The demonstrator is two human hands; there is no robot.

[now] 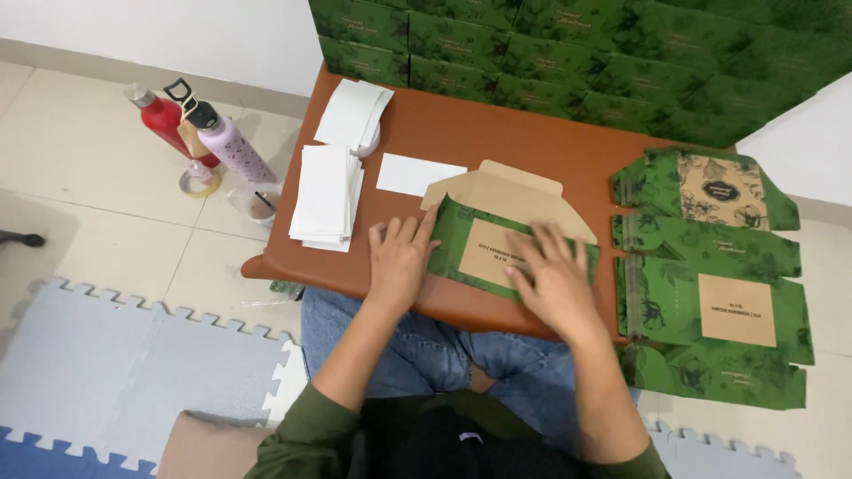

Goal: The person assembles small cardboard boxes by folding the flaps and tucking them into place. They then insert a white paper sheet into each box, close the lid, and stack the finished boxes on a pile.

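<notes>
A flat green floral cardboard box blank (484, 239) with brown inner flaps lies on the brown low table (497, 137) in front of me. My left hand (401, 253) rests flat at its left edge, fingers apart, touching the fold. Over the blank's right part, my right hand (555, 275) presses down with the palm. Neither hand grips anything.
A stack of unfolded green blanks (710, 266) lies at the right. Two stacks of white cards (327, 191) and a single white card (417, 174) are at the table's left. Assembled green boxes (577, 53) are piled at the back. Two bottles (213, 133) stand on the floor.
</notes>
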